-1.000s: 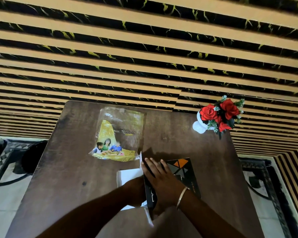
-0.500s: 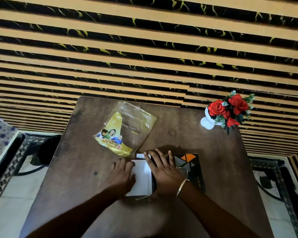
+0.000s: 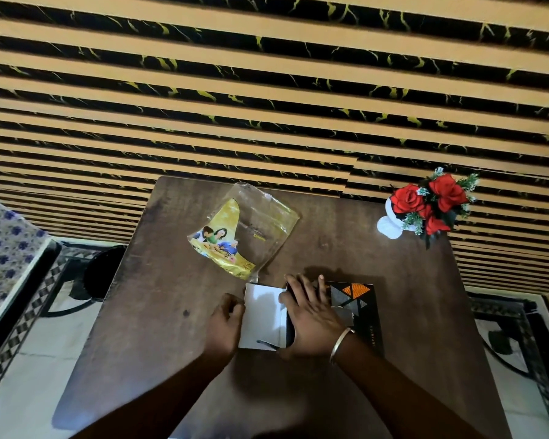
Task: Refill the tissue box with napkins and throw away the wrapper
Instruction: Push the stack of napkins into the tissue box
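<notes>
Since half a second ago the left hand (image 3: pixel 224 324) has curled its fingers in at the left edge of the white napkins (image 3: pixel 262 315), where before it lay flat on them, and the wrapper (image 3: pixel 244 231) has stayed where it was. That hand now presses the stack's edge with fingers bent — whether it pinches anything I cannot tell. At its 3 o'clock, the right hand (image 3: pixel 311 321) lies flat, fingers spread, holding down the black tissue box (image 3: pixel 360 307), whose open end meets the napkins. From the napkins, the empty yellow and clear wrapper lies flat at 12 o'clock, just apart. A white vase of red roses (image 3: pixel 425 204) stands at 2 o'clock near the far corner of the brown table (image 3: pixel 159 312).
</notes>
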